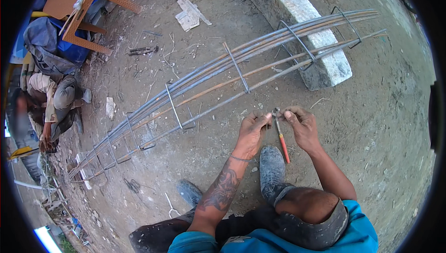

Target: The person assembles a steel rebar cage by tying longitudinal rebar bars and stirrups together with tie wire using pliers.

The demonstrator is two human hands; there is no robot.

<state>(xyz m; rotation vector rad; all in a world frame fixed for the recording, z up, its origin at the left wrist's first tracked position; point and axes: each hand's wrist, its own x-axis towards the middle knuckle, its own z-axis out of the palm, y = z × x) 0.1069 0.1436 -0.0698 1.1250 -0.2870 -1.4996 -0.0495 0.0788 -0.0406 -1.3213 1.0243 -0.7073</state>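
Both hands meet just in front of the rebar cage (pixel 232 74), whose long bars run from lower left to upper right across the dirt ground (pixel 371 127). The left hand (pixel 253 130) pinches something small, probably binding wire, too fine to tell, its fingers (pixel 265 119) closed. The right hand (pixel 302 125) is closed on the head of red-handled pliers (pixel 281 139), whose handle points back toward the person's boot (pixel 272 165); the nearest bar lies just beyond both hands.

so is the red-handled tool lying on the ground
No, the red-handled tool is held up between the left hand and right hand, its head pinched at their fingertips above the dirt.
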